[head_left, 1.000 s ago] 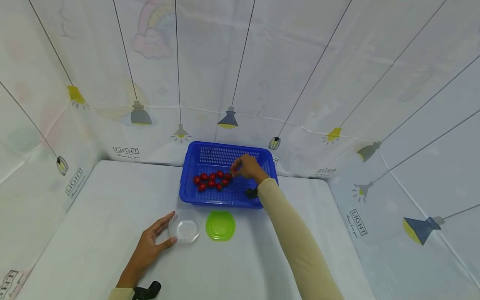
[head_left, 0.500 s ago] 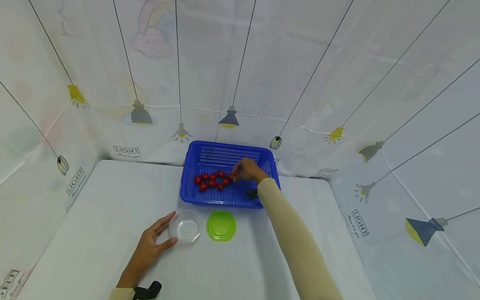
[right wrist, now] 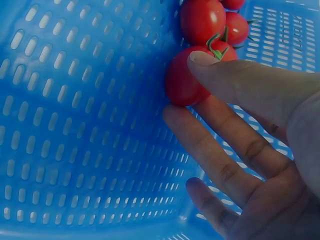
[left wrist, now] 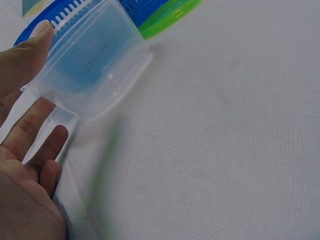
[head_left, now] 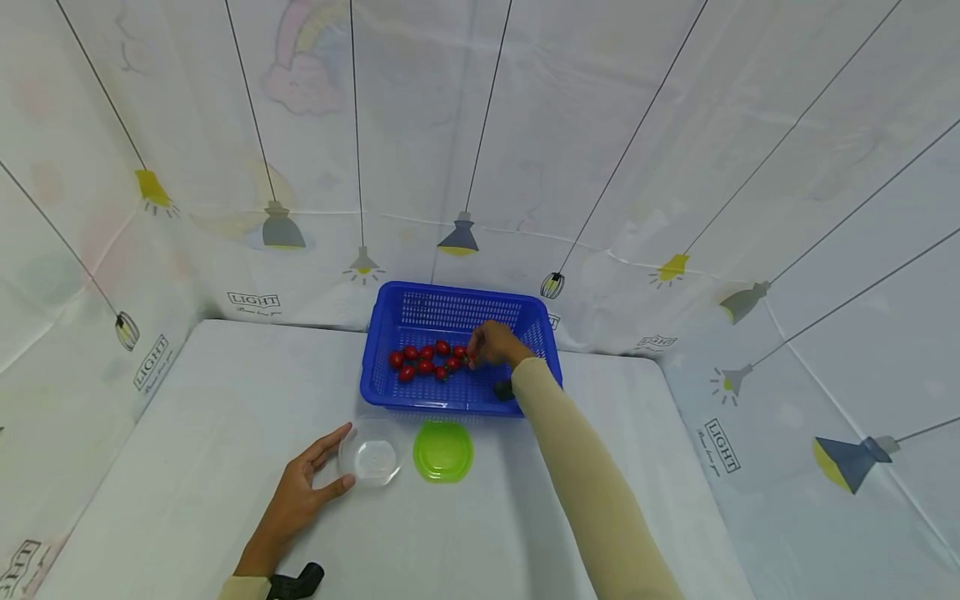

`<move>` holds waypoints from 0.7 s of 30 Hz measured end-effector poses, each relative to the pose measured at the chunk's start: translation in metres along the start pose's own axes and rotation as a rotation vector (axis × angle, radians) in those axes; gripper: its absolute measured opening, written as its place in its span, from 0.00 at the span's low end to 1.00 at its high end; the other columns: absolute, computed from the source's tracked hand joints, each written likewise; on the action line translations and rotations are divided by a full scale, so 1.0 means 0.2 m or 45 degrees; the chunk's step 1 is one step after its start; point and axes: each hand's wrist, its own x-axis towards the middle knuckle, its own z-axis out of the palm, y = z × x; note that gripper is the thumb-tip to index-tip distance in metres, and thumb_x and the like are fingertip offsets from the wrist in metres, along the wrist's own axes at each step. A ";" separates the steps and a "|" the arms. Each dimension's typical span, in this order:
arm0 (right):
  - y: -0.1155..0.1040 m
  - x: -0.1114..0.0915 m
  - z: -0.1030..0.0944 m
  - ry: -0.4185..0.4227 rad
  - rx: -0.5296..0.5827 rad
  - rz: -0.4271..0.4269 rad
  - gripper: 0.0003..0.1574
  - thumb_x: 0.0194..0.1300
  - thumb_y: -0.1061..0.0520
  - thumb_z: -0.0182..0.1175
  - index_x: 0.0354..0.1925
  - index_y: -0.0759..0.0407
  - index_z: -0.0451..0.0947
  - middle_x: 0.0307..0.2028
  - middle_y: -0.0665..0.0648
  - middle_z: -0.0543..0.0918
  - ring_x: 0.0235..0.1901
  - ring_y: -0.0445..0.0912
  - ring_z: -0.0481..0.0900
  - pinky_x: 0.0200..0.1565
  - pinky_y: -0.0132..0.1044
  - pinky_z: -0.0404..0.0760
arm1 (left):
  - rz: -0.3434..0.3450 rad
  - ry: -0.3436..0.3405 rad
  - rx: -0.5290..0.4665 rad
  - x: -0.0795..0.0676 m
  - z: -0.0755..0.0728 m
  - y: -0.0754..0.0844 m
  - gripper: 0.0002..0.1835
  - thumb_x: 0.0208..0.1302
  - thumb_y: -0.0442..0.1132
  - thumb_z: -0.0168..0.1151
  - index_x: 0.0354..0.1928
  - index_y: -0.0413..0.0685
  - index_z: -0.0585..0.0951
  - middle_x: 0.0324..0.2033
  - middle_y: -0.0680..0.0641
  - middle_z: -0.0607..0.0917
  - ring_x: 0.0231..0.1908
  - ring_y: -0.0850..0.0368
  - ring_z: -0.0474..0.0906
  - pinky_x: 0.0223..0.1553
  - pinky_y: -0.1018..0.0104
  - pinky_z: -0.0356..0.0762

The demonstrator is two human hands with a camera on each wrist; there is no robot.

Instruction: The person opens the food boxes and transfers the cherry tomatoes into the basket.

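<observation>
My right hand (head_left: 497,343) reaches into a blue perforated basket (head_left: 435,407). In the right wrist view its thumb and fingers pinch a red cherry tomato (right wrist: 179,80) with a green stalk. Several more cherry tomatoes (head_left: 425,367) lie together in the left and middle of the basket. On the table, my left hand (head_left: 298,490) holds a clear plastic container (head_left: 373,458) at its left side, thumb near and fingers far. The left wrist view shows the thumb against the container wall (left wrist: 95,65), while the lower fingers are apart from it.
A green lid (head_left: 442,452) lies flat just right of the clear container, in front of the basket. The basket stands at the back of a white-covered table (head_left: 442,542), against a wall sheet (head_left: 405,150) printed with lamps.
My right hand has shifted slightly downward and to the right inside the basket, its fingers at the tomato. The left hand and container stay where they were.
</observation>
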 end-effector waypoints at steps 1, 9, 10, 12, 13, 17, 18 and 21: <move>0.00 0.00 0.00 0.003 -0.002 -0.002 0.13 0.55 0.68 0.79 0.39 0.64 0.87 0.35 0.56 0.89 0.39 0.48 0.84 0.52 0.45 0.85 | -0.002 -0.001 0.005 0.00 0.00 0.00 0.40 0.69 0.35 0.73 0.79 0.64 0.69 0.79 0.53 0.71 0.77 0.64 0.67 0.76 0.78 0.54; -0.01 -0.01 0.01 0.016 -0.021 0.022 0.14 0.56 0.67 0.79 0.41 0.66 0.86 0.35 0.55 0.88 0.38 0.48 0.82 0.50 0.44 0.84 | 0.012 -0.005 0.004 0.00 0.00 0.01 0.40 0.69 0.34 0.73 0.80 0.61 0.69 0.79 0.51 0.71 0.76 0.66 0.67 0.79 0.29 0.48; -0.01 -0.01 0.02 0.018 -0.023 0.022 0.14 0.56 0.67 0.79 0.41 0.66 0.87 0.35 0.55 0.88 0.38 0.48 0.82 0.50 0.44 0.84 | 0.012 -0.003 0.001 0.00 0.00 0.01 0.40 0.68 0.34 0.73 0.79 0.61 0.69 0.79 0.51 0.71 0.76 0.66 0.68 0.80 0.30 0.48; -0.01 -0.01 0.02 0.022 -0.022 0.028 0.14 0.56 0.67 0.79 0.41 0.66 0.87 0.36 0.56 0.88 0.38 0.48 0.82 0.50 0.44 0.85 | 0.010 0.002 0.005 0.00 0.00 0.00 0.40 0.68 0.34 0.73 0.79 0.61 0.69 0.79 0.51 0.71 0.76 0.66 0.68 0.82 0.41 0.51; -0.01 -0.01 0.02 0.025 -0.021 0.029 0.14 0.57 0.67 0.79 0.41 0.66 0.87 0.36 0.56 0.89 0.38 0.48 0.82 0.51 0.44 0.85 | 0.013 0.005 0.005 0.00 0.00 0.00 0.40 0.68 0.34 0.73 0.79 0.60 0.69 0.79 0.51 0.71 0.76 0.65 0.68 0.83 0.50 0.53; -0.02 -0.01 0.03 0.036 -0.006 0.049 0.13 0.58 0.66 0.78 0.41 0.65 0.86 0.38 0.56 0.89 0.40 0.49 0.83 0.53 0.46 0.85 | 0.028 0.009 -0.005 0.00 0.01 0.01 0.40 0.68 0.33 0.73 0.79 0.58 0.69 0.79 0.49 0.71 0.76 0.64 0.69 0.73 0.83 0.56; -0.02 -0.01 0.03 0.039 -0.007 0.052 0.13 0.58 0.66 0.79 0.41 0.64 0.86 0.38 0.56 0.89 0.41 0.49 0.83 0.54 0.46 0.85 | 0.026 0.008 -0.008 0.00 0.01 0.02 0.40 0.68 0.33 0.73 0.79 0.58 0.69 0.79 0.49 0.71 0.75 0.65 0.68 0.70 0.87 0.55; -0.02 -0.01 0.04 0.047 -0.010 0.066 0.14 0.58 0.65 0.79 0.41 0.63 0.86 0.39 0.57 0.89 0.42 0.50 0.84 0.55 0.48 0.84 | 0.017 0.007 -0.009 0.00 0.01 0.02 0.40 0.68 0.33 0.73 0.80 0.57 0.69 0.79 0.49 0.71 0.75 0.67 0.68 0.78 0.75 0.55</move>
